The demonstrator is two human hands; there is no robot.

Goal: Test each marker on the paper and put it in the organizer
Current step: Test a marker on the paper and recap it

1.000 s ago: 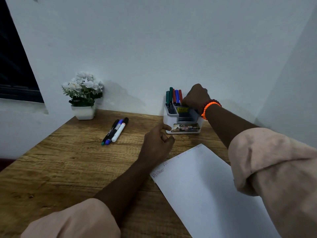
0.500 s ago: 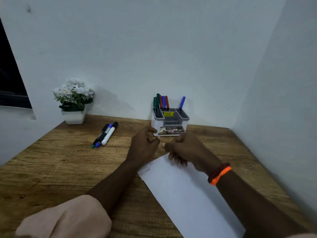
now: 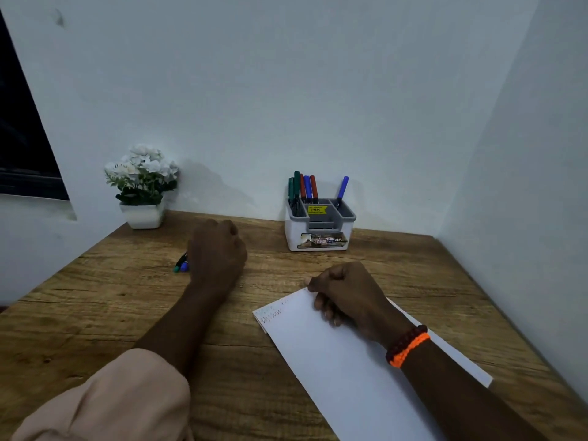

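A white and grey organizer (image 3: 319, 232) stands at the back of the wooden desk (image 3: 95, 313). Several green, blue and red markers (image 3: 304, 187) stand in its left slot, and one blue marker (image 3: 343, 187) in its right slot. Loose markers (image 3: 181, 265) lie left of centre; only their ends show. My left hand (image 3: 216, 249) covers them, its fingers curled down round one. A white paper (image 3: 350, 377) with zigzag test marks (image 3: 270, 319) lies at the front right. My right hand (image 3: 346, 294) rests fisted on the paper's top edge, holding nothing.
A white pot of white flowers (image 3: 143, 186) stands at the back left corner. Walls close the desk at the back and on the right (image 3: 525, 218). A dark window (image 3: 19, 138) is at the far left.
My right hand left the organizer, where a blue marker now stands in the right slot, and came down onto the paper. My left hand moved left onto the loose markers.
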